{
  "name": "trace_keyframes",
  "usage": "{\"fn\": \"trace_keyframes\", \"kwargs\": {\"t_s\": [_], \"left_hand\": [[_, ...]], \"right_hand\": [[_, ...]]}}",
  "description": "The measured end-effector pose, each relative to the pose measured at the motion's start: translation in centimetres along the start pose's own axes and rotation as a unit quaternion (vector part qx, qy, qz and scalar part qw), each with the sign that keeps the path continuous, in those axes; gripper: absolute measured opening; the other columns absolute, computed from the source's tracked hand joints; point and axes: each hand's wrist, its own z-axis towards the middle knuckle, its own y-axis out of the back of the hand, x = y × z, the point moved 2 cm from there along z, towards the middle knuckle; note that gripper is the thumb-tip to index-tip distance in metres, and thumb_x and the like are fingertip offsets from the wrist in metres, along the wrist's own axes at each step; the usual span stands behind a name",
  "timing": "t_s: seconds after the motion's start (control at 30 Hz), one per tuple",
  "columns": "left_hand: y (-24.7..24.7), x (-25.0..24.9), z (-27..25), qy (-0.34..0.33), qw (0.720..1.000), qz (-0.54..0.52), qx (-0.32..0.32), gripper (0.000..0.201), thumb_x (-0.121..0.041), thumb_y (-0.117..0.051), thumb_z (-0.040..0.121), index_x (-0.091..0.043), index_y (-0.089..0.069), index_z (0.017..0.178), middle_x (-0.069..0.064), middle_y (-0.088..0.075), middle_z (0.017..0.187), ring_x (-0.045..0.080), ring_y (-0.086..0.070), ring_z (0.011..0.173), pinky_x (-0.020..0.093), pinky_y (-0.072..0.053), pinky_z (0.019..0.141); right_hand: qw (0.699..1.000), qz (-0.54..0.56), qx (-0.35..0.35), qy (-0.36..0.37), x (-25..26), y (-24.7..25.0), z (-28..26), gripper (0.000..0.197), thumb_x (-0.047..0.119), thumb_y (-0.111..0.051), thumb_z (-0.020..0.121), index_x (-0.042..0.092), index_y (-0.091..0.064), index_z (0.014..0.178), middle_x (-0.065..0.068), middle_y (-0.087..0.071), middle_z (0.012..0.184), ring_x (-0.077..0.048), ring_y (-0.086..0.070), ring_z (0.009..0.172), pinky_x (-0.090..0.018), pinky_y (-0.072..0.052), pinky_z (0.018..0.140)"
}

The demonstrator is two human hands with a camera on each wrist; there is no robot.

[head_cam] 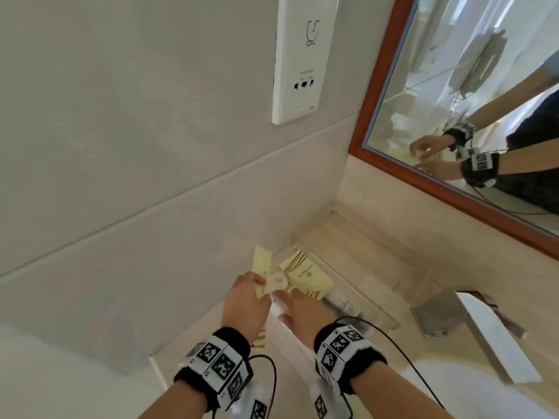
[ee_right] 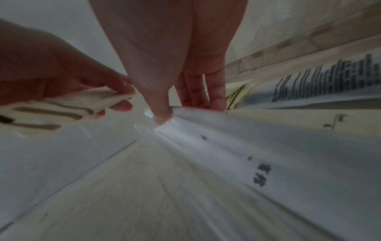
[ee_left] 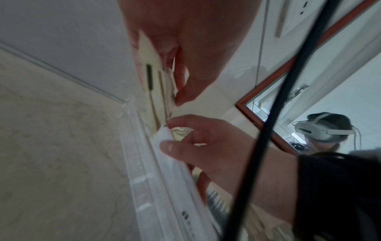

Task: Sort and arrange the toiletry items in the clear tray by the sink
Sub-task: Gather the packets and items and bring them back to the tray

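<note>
Nearest, both wrists reach over the counter (head_cam: pixel 193 337) toward its back corner. The right hand (head_cam: pixel 298 309) pinches the end of a white printed packet (ee_left: pixel 175 164) between thumb and fingertips (its lettering is blurred), at the near edge of the clear tray (head_cam: pixel 381 313). Just left, the left hand (head_cam: pixel 246 300) grips a pale yellow sachet (ee_right: pixel 68 106) – thumb over, fingers curled under – beside the tray's left end. Farther in, another striped yellow sachet (head_cam: pixel 305 275) lies inside the tray, near the wall.
</note>
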Motion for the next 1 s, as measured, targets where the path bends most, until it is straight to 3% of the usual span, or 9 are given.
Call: {"fn": "trace_keyframes", "kwargs": {"t_s": [0.1, 0.23, 0.47, 0.53, 0.63, 0.73, 0.87, 1.0], "left_hand": [[0.0, -0.5, 0.1, -0.003, 1.0, 0.022, -0.009, 0.024, -0.014, -0.055, 0.086, -0.02, -0.059, 0.109, -0.002, -0.063, 0.115, 0.018, -0.063, 0.097, 0.03, -0.051, 0.082], [-0.5, -1.3, 0.1, -0.001, 0.999, 0.035, -0.009, 0.027, -0.017, -0.05, 0.09, -0.025, -0.062, 0.113, -0.004, -0.065, 0.114, 0.018, -0.063, 0.096, 0.031, -0.051, 0.081], [-1.8, -1.9, 0.4, 0.004, 1.0, -0.004, 0.013, 0.03, -0.011, -0.052, 0.088, -0.021, -0.063, 0.114, 0.0, -0.066, 0.115, 0.022, -0.066, 0.096, 0.036, -0.055, 0.086], [-2.3, -2.1, 0.7, 0.011, 0.999, -0.029, 0.02, 0.029, -0.009, -0.054, 0.087, -0.018, -0.065, 0.113, 0.001, -0.067, 0.107, 0.024, -0.067, 0.092, 0.04, -0.056, 0.086], [-3.9, -2.2, 0.8, 0.057, 0.99, -0.117, 0.05, 0.03, -0.001, -0.056, 0.087, -0.007, -0.063, 0.116, 0.003, -0.061, 0.089, 0.026, -0.069, 0.077, 0.04, -0.061, 0.075], [-6.5, -2.5, -0.2, 0.097, 0.973, -0.161, 0.135, 0.036, 0.005, -0.056, 0.086, 0.0, -0.056, 0.122, 0.014, -0.064, 0.094, 0.024, -0.067, 0.066, 0.031, -0.061, 0.063], [-8.7, -1.8, -1.0, 0.065, 0.976, -0.071, 0.196, 0.037, -0.004, -0.059, 0.084, -0.008, -0.056, 0.121, 0.017, -0.068, 0.107, 0.031, -0.07, 0.089, 0.039, -0.06, 0.079], [-7.0, -2.1, 0.1, -0.065, 0.981, 0.132, 0.128, 0.033, -0.018, -0.053, 0.09, -0.022, -0.058, 0.123, 0.003, -0.061, 0.121, 0.019, -0.057, 0.113, 0.03, -0.047, 0.098]], "right_hand": [[1.0, -0.007, -0.001, 0.015, 0.2, -0.2, 0.0, 0.038, 0.029, -0.034, 0.102, 0.02, -0.038, 0.139, -0.013, -0.048, 0.132, -0.031, -0.057, 0.111, -0.037, -0.046, 0.086], [1.0, -0.001, 0.029, 0.011, -1.3, 0.4, -0.8, 0.038, 0.024, -0.043, 0.097, 0.018, -0.042, 0.135, -0.01, -0.046, 0.132, -0.029, -0.057, 0.108, -0.037, -0.048, 0.093], [0.998, 0.043, 0.021, -0.029, -2.2, -0.5, -2.0, 0.036, 0.017, -0.048, 0.094, 0.013, -0.05, 0.129, -0.01, -0.055, 0.127, -0.027, -0.053, 0.116, -0.033, -0.043, 0.097], [0.996, 0.075, 0.012, -0.044, -3.1, 0.0, -2.3, 0.034, 0.018, -0.045, 0.095, 0.014, -0.053, 0.128, -0.009, -0.056, 0.125, -0.026, -0.054, 0.115, -0.031, -0.042, 0.096], [0.991, 0.101, -0.035, -0.082, -5.6, 1.5, -3.0, 0.031, 0.017, -0.043, 0.097, 0.015, -0.059, 0.124, -0.009, -0.06, 0.118, -0.024, -0.057, 0.107, -0.026, -0.042, 0.088], [0.987, 0.106, -0.069, -0.102, -7.5, 2.7, -4.1, 0.029, 0.027, -0.046, 0.097, 0.02, -0.063, 0.118, -0.006, -0.06, 0.106, -0.018, -0.055, 0.092, -0.021, -0.037, 0.078], [0.994, 0.053, 0.037, -0.087, -7.3, 1.9, -4.8, 0.031, 0.025, -0.05, 0.094, 0.017, -0.057, 0.124, -0.006, -0.05, 0.108, -0.026, -0.056, 0.111, -0.028, -0.041, 0.087], [0.993, 0.025, 0.082, -0.086, -6.6, 0.3, -5.0, 0.039, 0.014, -0.055, 0.09, 0.016, -0.046, 0.128, -0.011, -0.049, 0.127, -0.029, -0.054, 0.113, -0.035, -0.046, 0.092]]}}
